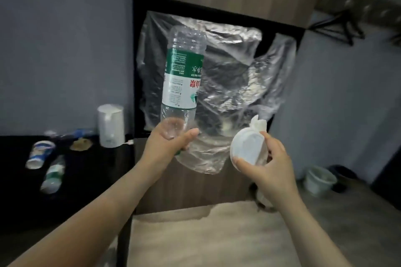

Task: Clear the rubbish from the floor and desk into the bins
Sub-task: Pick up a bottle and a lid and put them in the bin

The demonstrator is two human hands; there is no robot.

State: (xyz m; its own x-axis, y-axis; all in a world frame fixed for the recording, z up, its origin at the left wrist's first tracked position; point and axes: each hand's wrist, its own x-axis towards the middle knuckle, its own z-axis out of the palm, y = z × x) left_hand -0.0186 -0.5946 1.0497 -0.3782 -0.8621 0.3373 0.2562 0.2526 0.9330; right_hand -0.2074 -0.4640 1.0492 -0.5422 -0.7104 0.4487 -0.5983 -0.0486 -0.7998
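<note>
Pointing base-up, long axis near upright, the bottle (182, 76) is gripped at its neck by the palm-up left hand (167, 143); the right hand (267, 162) pinches a white lid (245, 147).

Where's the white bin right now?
Head view, lower right: the white bin stands on the floor by the wall, just left of a dark bin, beyond the right hand.

Bottle (182, 84) neck behind L hand (168, 147).
</note>
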